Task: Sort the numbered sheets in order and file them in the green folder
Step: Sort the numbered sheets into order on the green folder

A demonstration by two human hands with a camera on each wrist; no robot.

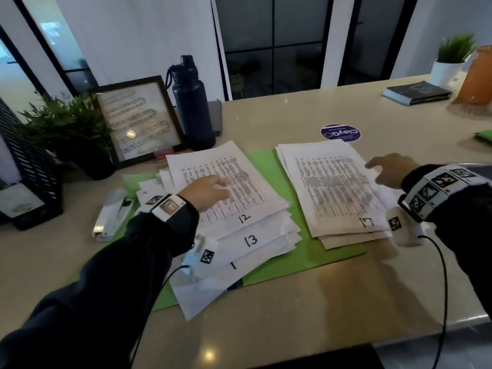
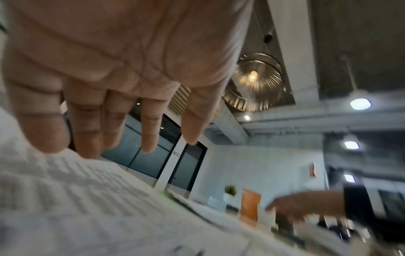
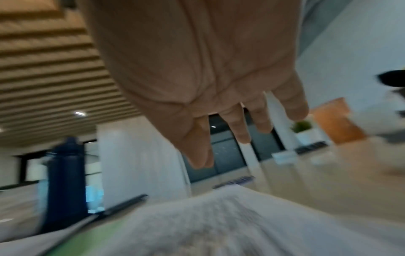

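Observation:
An open green folder [image 1: 269, 171] lies flat on the beige counter with two piles of printed sheets on it. The left pile [image 1: 239, 209] is fanned, showing sheets marked 12, 13 and 1. The right pile [image 1: 335, 187] has a sheet marked 17 on top. My left hand [image 1: 210, 190] hovers palm down over sheet 12, fingers straight [image 2: 149, 131], holding nothing. My right hand [image 1: 388, 169] is over the right edge of the right pile with fingers spread [image 3: 241, 128], also holding nothing. Whether either hand touches the paper I cannot tell.
A dark blue bottle [image 1: 193, 102], a framed picture [image 1: 138, 121] and a plant [image 1: 69, 129] stand at the back left. A white stapler [image 1: 111, 211] lies left of the folder. A round sticker [image 1: 340, 133], a book [image 1: 418, 93] and an orange object [image 1: 476, 75] are further back right.

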